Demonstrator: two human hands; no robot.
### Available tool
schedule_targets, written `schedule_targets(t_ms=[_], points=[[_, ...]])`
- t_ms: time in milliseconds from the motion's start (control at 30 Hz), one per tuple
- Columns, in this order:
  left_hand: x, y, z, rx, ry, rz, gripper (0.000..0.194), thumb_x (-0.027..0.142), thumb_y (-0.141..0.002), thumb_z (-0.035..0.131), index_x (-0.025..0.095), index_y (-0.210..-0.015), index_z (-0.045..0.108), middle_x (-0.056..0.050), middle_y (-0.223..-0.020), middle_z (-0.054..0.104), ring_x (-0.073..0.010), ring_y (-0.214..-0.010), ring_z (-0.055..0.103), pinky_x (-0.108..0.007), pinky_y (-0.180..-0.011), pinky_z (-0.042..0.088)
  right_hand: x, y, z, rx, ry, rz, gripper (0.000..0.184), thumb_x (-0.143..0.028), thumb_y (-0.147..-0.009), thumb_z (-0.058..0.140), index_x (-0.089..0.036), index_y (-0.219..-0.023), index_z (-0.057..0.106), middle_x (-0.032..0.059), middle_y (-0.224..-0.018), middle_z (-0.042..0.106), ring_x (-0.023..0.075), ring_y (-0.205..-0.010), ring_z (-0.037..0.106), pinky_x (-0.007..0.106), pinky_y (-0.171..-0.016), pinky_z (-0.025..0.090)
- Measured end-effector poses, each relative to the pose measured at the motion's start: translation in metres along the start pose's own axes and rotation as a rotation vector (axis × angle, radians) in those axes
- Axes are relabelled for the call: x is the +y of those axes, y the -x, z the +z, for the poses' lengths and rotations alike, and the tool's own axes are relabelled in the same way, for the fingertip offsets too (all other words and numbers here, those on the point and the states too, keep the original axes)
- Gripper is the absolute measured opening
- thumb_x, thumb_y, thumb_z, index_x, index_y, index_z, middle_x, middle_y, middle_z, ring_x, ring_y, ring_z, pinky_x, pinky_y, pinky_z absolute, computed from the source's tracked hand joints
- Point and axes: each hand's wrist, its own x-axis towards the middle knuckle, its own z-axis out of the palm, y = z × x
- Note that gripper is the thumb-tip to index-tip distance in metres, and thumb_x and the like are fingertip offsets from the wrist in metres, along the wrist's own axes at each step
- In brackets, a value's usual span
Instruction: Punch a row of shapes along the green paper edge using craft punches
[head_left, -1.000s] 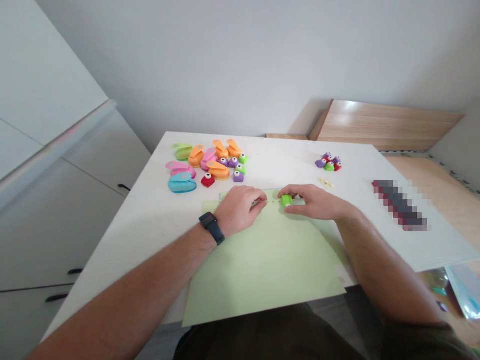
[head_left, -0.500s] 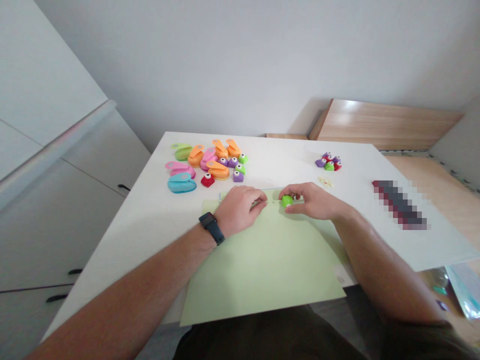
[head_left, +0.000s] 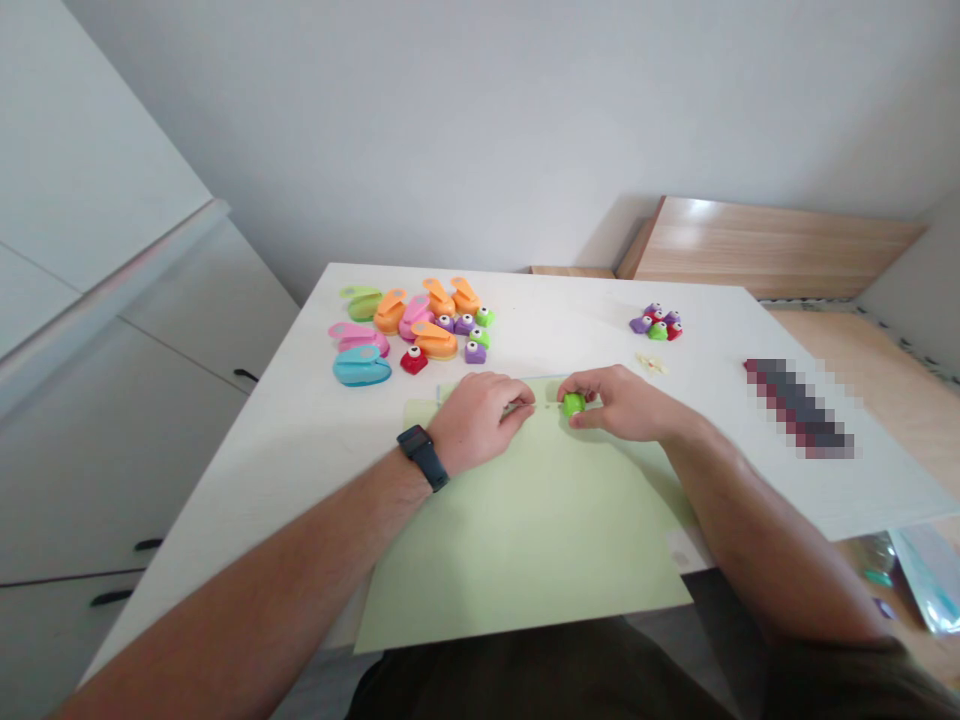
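A large pale green sheet of paper (head_left: 517, 540) lies over the table's front, its near edge hanging past the table towards my lap. My left hand (head_left: 480, 420), with a dark watch (head_left: 422, 455) on the wrist, rests on the far part of the sheet, thumb and fingers pinched at a paper edge. To its right, my right hand (head_left: 619, 402) grips a small bright green paper punch (head_left: 574, 404) between thumb and fingers. The punch sits at the same paper edge, where small marks show between the hands. Behind the hands lies another pale green paper strip (head_left: 551, 386).
Several lever punches, such as a blue one (head_left: 361, 367) and an orange one (head_left: 433, 341), stand at the back left beside small punches, one red (head_left: 414, 360). More small punches (head_left: 658, 324) cluster at back right, near pale paper scraps (head_left: 651, 363). A blurred-out dark object (head_left: 799, 410) lies right.
The green punch has tilted slightly in my right hand. My left hand keeps its place on the paper, and the view has shifted very little.
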Motion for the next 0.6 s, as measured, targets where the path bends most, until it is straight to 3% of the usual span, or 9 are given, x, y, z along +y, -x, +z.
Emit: schedule_targets(t_ms=[600], points=[[-0.0005, 0.0001, -0.0002, 0.002, 0.008, 0.006, 0.013, 0.027, -0.092, 0.058, 0.020, -0.092, 0.070, -0.003, -0.087, 0.072, -0.0197, -0.084, 0.064, -0.034, -0.080, 0.045, -0.0022, 0.0002, 0.0016, -0.003, 0.044, 0.001, 0.027, -0.030, -0.077, 0.070, -0.022, -0.103, 0.072, 0.0009, -0.085, 0.069, 0.0170, -0.076, 0.060, 0.029, -0.074, 0.044]])
